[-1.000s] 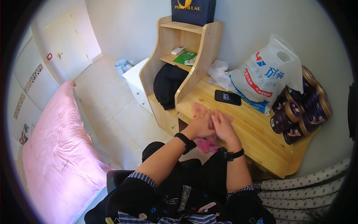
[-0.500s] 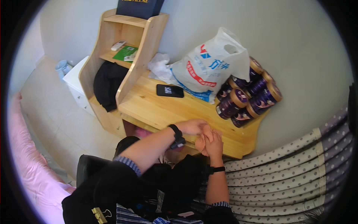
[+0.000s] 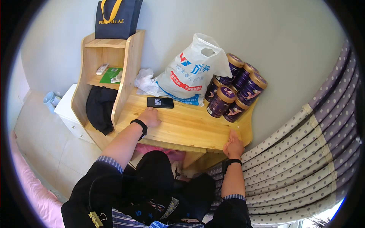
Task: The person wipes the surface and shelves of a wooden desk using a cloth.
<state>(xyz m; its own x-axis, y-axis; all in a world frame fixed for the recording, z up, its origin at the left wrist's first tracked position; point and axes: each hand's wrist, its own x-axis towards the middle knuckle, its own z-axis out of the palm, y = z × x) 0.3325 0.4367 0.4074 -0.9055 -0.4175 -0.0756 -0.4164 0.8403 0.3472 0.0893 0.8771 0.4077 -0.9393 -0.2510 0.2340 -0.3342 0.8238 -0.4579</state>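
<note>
My left hand [image 3: 151, 117] rests on the wooden desk [image 3: 182, 131], its fingers curled in, just in front of a black phone [image 3: 160, 102] that lies flat. I see nothing in it. At the desk's right front edge is my right hand [image 3: 233, 146], fingers bent and drawn together; whether something small sits in them is hidden. Beyond it stand several stacked purple cans [image 3: 221, 102] with gold lids. A white plastic bag [image 3: 186, 74] with red and blue print stands upright beside the cans. Both wrists wear black bands.
A wooden shelf unit [image 3: 129, 72] rises at the desk's left, with a dark paper bag [image 3: 118, 22] on top. It holds a white remote control [image 3: 102, 69], a green booklet [image 3: 110, 75] and black cloth [image 3: 102, 110]. A dotted curtain [image 3: 289, 163] hangs at the right.
My hands were together over the desk's front edge around something peach-coloured. They have parted, the left toward the phone and the right to the desk's right edge. The view has shifted.
</note>
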